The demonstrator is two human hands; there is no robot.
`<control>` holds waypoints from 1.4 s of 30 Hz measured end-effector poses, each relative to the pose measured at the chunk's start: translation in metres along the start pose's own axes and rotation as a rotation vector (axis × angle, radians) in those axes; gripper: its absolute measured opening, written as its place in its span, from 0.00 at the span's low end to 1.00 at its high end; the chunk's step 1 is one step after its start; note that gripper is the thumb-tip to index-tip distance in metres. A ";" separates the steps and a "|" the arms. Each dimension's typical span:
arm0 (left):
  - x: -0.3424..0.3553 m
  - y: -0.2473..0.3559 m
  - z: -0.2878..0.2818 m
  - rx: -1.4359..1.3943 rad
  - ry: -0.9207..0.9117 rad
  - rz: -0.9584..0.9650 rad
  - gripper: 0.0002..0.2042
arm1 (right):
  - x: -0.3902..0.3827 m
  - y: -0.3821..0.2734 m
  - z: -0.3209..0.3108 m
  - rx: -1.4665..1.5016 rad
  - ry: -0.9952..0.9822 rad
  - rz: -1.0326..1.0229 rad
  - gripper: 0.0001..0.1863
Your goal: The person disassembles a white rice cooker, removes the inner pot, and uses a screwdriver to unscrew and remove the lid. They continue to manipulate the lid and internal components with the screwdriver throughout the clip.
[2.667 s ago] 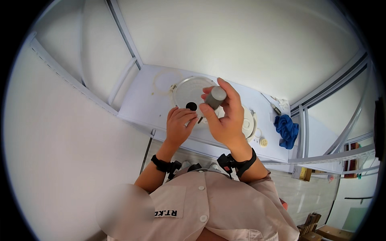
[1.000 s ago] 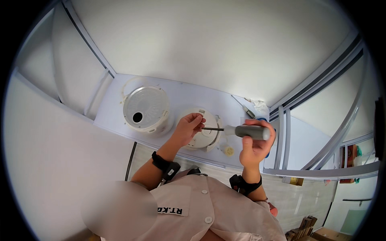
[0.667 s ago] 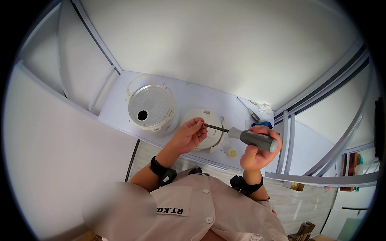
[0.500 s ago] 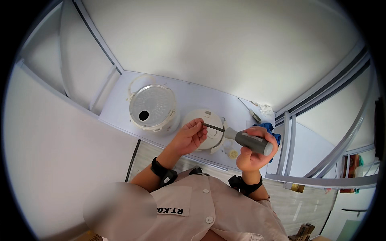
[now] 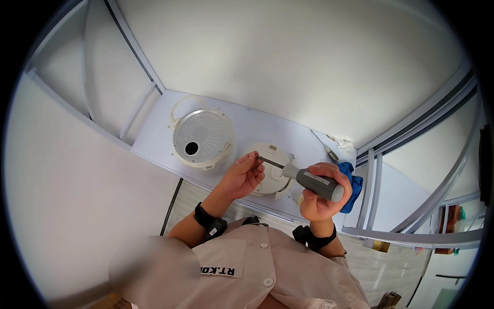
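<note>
My right hand (image 5: 325, 201) is wrapped around the grey handle of a screwdriver (image 5: 318, 184), whose thin shaft points left toward my other hand. My left hand (image 5: 241, 176) is closed in a pinch right at the screwdriver's tip; anything small between its fingertips is too hidden to make out. Below both hands, a round white lid-like part (image 5: 267, 149) lies on the table, partly covered by the left hand and the tool. To its left stands a round white appliance body (image 5: 206, 135) with a pale metallic top and a dark round hole.
A second screwdriver (image 5: 331, 153) lies at the back right of the white table (image 5: 257, 121), near a crumpled white tissue (image 5: 343, 144). A crumpled blue cloth-like item (image 5: 354, 191) sits at the right end, beside a metal frame post (image 5: 376, 180). A wall rises behind.
The view has shifted slightly, so the table's things appear a little further right. Both hands keep their hold, and the screwdriver's handle has come slightly left.
</note>
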State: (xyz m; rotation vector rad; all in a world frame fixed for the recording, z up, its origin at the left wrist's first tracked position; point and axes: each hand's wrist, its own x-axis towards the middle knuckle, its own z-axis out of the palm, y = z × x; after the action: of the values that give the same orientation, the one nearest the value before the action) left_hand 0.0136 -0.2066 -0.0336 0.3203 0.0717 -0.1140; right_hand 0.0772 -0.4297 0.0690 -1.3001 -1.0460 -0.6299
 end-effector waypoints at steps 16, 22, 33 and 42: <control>-0.053 0.064 0.039 1.692 0.208 0.681 0.06 | 0.011 -0.001 0.061 0.222 0.173 0.303 0.37; -0.052 0.093 0.015 1.959 0.190 0.835 0.11 | 0.013 0.008 0.106 0.206 0.053 0.276 0.36; -0.054 0.096 0.009 2.056 0.230 0.765 0.24 | 0.016 0.010 0.140 0.067 0.031 0.301 0.33; -0.056 0.103 -0.001 2.082 0.239 0.739 0.21 | 0.018 0.013 0.153 0.040 0.012 0.385 0.31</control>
State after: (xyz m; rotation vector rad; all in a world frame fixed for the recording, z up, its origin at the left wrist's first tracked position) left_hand -0.0288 -0.1031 0.0023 2.4058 0.0407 0.6682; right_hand 0.0558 -0.2765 0.0697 -1.4123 -0.7647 -0.3225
